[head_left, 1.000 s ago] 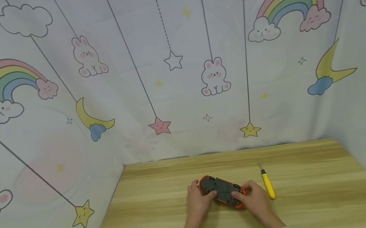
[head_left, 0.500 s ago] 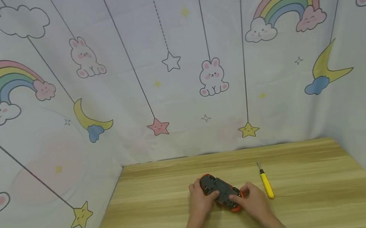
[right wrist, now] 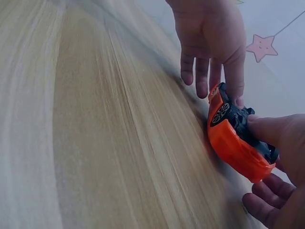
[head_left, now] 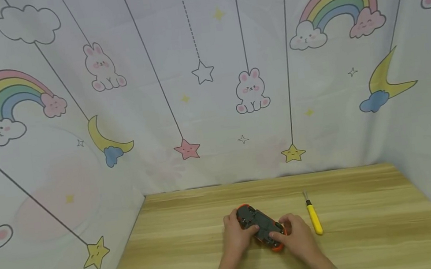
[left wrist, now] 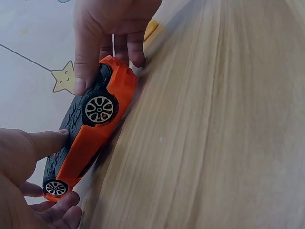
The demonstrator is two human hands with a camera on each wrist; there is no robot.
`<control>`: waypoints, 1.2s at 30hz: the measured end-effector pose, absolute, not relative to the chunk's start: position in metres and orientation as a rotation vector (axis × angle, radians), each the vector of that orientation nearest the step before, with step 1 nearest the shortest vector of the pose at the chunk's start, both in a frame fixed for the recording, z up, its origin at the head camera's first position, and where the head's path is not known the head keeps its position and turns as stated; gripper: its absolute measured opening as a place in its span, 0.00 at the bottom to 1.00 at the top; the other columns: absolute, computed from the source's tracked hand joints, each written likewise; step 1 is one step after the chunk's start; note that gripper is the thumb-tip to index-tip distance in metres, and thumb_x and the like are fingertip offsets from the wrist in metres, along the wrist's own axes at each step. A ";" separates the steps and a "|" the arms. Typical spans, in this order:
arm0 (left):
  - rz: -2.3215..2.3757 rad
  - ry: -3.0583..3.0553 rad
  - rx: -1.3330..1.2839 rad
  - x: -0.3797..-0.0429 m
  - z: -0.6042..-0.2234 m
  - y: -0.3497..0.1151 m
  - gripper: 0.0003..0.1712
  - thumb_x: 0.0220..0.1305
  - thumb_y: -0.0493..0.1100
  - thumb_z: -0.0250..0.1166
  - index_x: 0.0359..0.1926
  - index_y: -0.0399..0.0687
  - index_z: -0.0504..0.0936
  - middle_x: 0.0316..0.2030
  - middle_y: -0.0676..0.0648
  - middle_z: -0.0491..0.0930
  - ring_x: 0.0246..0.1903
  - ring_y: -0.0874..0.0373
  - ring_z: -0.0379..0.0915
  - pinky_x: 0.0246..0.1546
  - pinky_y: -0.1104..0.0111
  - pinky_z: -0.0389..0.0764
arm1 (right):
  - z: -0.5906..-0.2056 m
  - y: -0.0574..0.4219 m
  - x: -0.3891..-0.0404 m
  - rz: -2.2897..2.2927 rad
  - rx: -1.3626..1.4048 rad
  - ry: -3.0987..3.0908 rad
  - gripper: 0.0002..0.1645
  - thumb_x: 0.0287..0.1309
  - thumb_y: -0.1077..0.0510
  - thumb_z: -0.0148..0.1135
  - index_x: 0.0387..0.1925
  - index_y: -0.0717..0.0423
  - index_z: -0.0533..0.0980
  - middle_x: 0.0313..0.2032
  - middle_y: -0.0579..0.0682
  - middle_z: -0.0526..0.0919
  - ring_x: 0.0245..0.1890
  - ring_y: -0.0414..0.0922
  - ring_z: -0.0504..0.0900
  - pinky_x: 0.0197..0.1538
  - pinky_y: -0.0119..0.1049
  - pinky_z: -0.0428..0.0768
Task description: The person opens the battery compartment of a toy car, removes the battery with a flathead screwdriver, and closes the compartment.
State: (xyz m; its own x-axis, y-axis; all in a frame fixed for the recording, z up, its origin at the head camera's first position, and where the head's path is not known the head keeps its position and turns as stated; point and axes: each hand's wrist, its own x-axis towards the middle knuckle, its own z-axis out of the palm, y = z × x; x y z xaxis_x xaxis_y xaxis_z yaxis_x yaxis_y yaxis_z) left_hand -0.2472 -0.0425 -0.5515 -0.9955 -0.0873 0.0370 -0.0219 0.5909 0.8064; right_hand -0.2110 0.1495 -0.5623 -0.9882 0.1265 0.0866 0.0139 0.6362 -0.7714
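Note:
An orange toy car with a black underside is held wheels-up between both hands, tilted so one end points toward the back left. My left hand grips the far-left end, its thumb pressed on the underside and its fingers beneath the body. The right hand pinches the near-right end, thumb on the black base. In the left wrist view the orange side of the toy car shows two silver-spoked wheels. The right wrist view shows the orange body of the toy car close over the table.
A yellow-handled screwdriver lies on the wood-grain table, just right of the right hand, tip pointing away. White cloth walls printed with stars, rabbits and rainbows enclose the table at the back and both sides.
The toy car has turned slightly clockwise, its right end coming nearer to the person. The right hand has shifted a little left with it. The screwdriver lies as before.

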 end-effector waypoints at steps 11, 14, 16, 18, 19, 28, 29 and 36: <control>-1.362 -2.712 0.050 -0.247 -0.552 -0.043 0.53 0.50 0.48 0.82 0.73 0.39 0.66 0.60 0.34 0.72 0.54 0.44 0.77 0.57 0.46 0.80 | -0.563 0.147 -0.212 1.363 -0.049 -2.678 0.40 0.49 0.47 0.81 0.62 0.57 0.77 0.52 0.56 0.79 0.49 0.50 0.82 0.52 0.50 0.84; -1.353 -2.726 0.073 -0.247 -0.551 -0.042 0.53 0.51 0.49 0.82 0.74 0.39 0.66 0.59 0.34 0.73 0.53 0.44 0.77 0.56 0.46 0.80 | -0.564 0.146 -0.212 1.355 -0.034 -2.668 0.38 0.49 0.48 0.81 0.60 0.56 0.79 0.51 0.55 0.81 0.49 0.50 0.82 0.53 0.50 0.83; -1.359 -2.739 0.095 -0.246 -0.550 -0.041 0.54 0.51 0.49 0.81 0.74 0.38 0.65 0.60 0.33 0.73 0.55 0.42 0.77 0.57 0.45 0.79 | -0.564 0.145 -0.212 1.346 -0.032 -2.659 0.35 0.49 0.49 0.82 0.58 0.56 0.80 0.50 0.54 0.82 0.49 0.49 0.82 0.53 0.50 0.83; -1.367 -2.753 0.109 -0.246 -0.549 -0.040 0.54 0.52 0.50 0.81 0.74 0.37 0.64 0.61 0.31 0.73 0.57 0.39 0.76 0.59 0.44 0.77 | -0.563 0.144 -0.211 1.341 -0.030 -2.652 0.34 0.48 0.49 0.82 0.56 0.55 0.81 0.50 0.53 0.83 0.47 0.47 0.82 0.52 0.48 0.83; -1.367 -2.758 0.112 -0.246 -0.549 -0.040 0.54 0.53 0.50 0.80 0.74 0.36 0.64 0.61 0.30 0.73 0.58 0.37 0.76 0.60 0.43 0.77 | -0.563 0.143 -0.211 1.338 -0.031 -2.649 0.33 0.48 0.50 0.82 0.55 0.55 0.82 0.49 0.52 0.83 0.47 0.46 0.82 0.51 0.47 0.83; -1.411 -2.763 0.120 -0.245 -0.550 -0.039 0.52 0.57 0.49 0.77 0.74 0.30 0.62 0.63 0.28 0.74 0.63 0.33 0.72 0.64 0.41 0.73 | -0.559 0.139 -0.207 1.341 -0.031 -2.625 0.27 0.46 0.51 0.83 0.49 0.54 0.83 0.44 0.48 0.86 0.40 0.41 0.81 0.43 0.37 0.79; -1.401 -2.762 0.110 -0.245 -0.550 -0.039 0.51 0.57 0.49 0.77 0.73 0.29 0.63 0.62 0.28 0.75 0.62 0.33 0.73 0.63 0.41 0.74 | -0.558 0.138 -0.207 1.344 -0.033 -2.626 0.27 0.46 0.51 0.83 0.49 0.54 0.83 0.44 0.48 0.86 0.39 0.41 0.81 0.43 0.37 0.79; -1.496 -2.691 0.098 -0.246 -0.552 -0.040 0.48 0.56 0.45 0.77 0.72 0.31 0.65 0.62 0.31 0.77 0.63 0.33 0.72 0.64 0.40 0.72 | -0.559 0.136 -0.210 1.352 -0.071 -2.667 0.28 0.45 0.51 0.83 0.49 0.54 0.83 0.40 0.46 0.86 0.36 0.39 0.79 0.39 0.36 0.77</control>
State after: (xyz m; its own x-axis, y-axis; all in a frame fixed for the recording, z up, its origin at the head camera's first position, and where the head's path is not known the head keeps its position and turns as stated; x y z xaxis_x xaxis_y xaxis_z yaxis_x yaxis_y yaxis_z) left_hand -0.2463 -0.0395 -0.5523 -0.9961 -0.0852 0.0227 -0.0258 0.5267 0.8497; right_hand -0.2099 0.1361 -0.5592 -0.9876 0.1100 0.1124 -0.0256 0.5924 -0.8052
